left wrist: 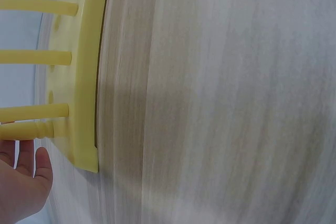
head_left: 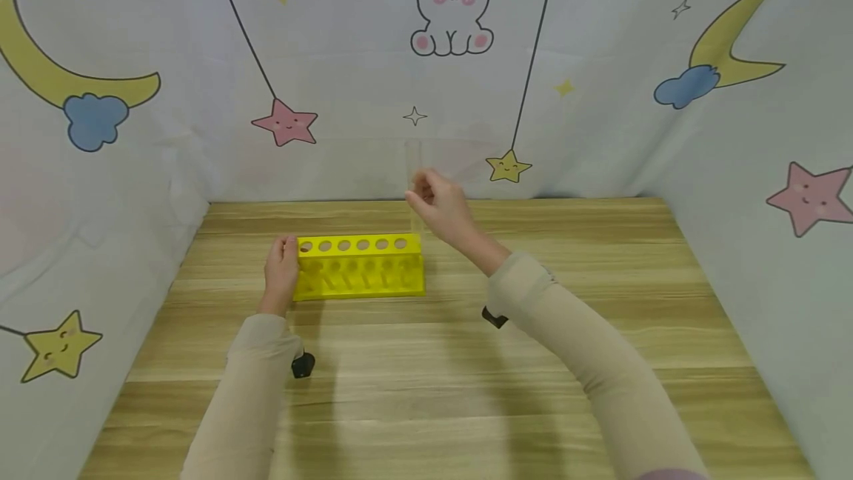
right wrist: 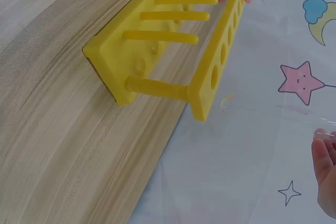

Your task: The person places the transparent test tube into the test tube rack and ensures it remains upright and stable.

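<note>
A yellow test tube rack (head_left: 360,290) stands on the table, with a row of round holes along its top and pegs below. My left hand (head_left: 281,272) grips the rack's left end; in the left wrist view the fingers (left wrist: 43,167) lie around the end post. Above and behind the rack's right end, my right hand (head_left: 445,210) pinches a clear test tube (head_left: 414,157) between thumb and fingers. The tube is upright and nearly see-through, so its lower part is hard to make out. In the right wrist view, the rack (right wrist: 107,51) shows no tubes in its holes.
The wood-grain table (head_left: 400,391) is enclosed at the back and sides by a white cloth (head_left: 360,58) printed with stars, moons and a rabbit. A small black wrist device (head_left: 303,365) sits at the left cuff, another black piece (head_left: 494,317) at the right.
</note>
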`<state>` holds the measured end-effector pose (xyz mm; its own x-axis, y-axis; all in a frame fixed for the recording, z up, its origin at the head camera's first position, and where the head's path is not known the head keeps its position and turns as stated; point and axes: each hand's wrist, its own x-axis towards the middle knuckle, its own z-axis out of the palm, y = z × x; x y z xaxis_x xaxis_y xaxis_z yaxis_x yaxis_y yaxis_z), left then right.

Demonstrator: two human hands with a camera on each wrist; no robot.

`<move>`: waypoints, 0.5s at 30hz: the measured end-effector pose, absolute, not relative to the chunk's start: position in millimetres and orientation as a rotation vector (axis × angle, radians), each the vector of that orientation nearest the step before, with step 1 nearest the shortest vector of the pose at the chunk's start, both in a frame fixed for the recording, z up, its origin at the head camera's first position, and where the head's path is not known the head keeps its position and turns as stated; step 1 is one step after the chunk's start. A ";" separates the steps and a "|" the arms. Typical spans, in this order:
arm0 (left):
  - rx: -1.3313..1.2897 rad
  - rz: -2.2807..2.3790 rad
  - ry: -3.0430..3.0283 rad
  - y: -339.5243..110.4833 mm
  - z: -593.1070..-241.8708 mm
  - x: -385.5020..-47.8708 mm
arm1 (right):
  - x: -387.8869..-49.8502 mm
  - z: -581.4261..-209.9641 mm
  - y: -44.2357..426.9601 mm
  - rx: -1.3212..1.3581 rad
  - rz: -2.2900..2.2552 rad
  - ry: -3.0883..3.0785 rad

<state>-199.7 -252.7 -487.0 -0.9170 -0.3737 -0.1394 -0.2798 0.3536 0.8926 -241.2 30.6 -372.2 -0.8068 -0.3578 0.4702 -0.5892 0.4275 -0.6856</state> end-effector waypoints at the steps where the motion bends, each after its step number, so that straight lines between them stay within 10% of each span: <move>1: 0.606 -1.627 -2.511 -252.6 -487.0 -199.7 | -241.4 -372.3 29.8 0.827 1.318 -2.428; 15: 0.586 -1.639 -2.500 -252.2 -487.3 -199.4 | -241.3 -374.5 18.7 0.828 1.270 -2.439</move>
